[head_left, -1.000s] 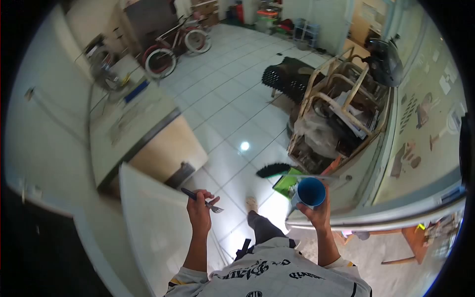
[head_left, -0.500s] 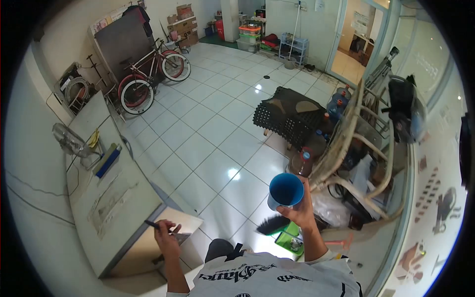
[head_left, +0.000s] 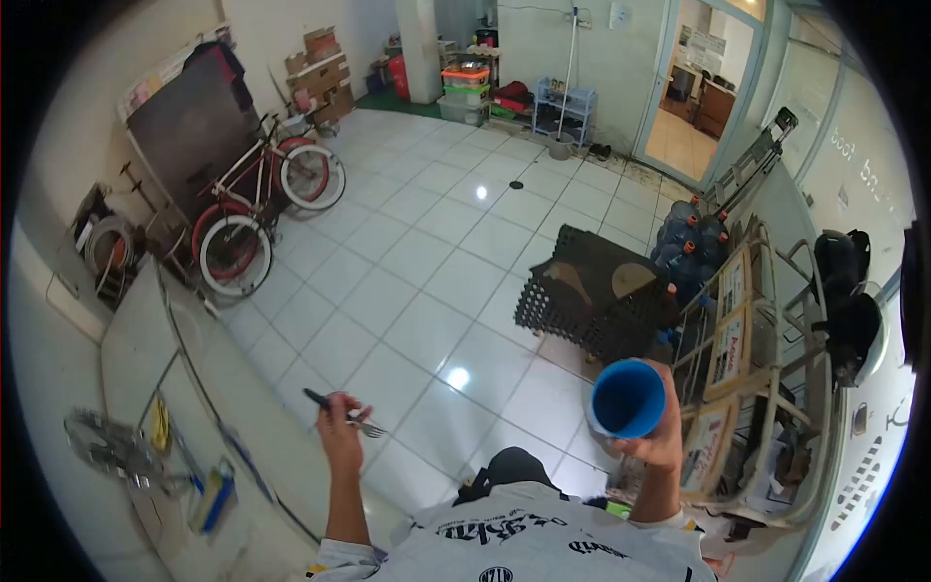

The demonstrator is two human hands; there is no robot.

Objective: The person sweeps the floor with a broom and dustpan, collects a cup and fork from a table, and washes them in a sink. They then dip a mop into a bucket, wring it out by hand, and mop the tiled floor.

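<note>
The right hand (head_left: 663, 438) has its grip wrapped around a blue cylindrical cup (head_left: 626, 400), mouth facing the camera. The left hand (head_left: 338, 422) has its grip pinching a dark-handled metal fork (head_left: 371, 430), tines to the right. Leftward, a long pale worktop (head_left: 131, 325) carries a wire-caged fan (head_left: 109, 444). Beyond lies a black perforated rubber mat (head_left: 593, 287); farther, a red-and-white bicycle (head_left: 236, 215) stands on white floor tiles (head_left: 417, 267).

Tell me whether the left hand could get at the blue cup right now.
Probably yes: the right hand holds the blue cup in front of the body, and nothing visible stands between it and the left hand. The fork there, though, might hinder a grasp.
</note>
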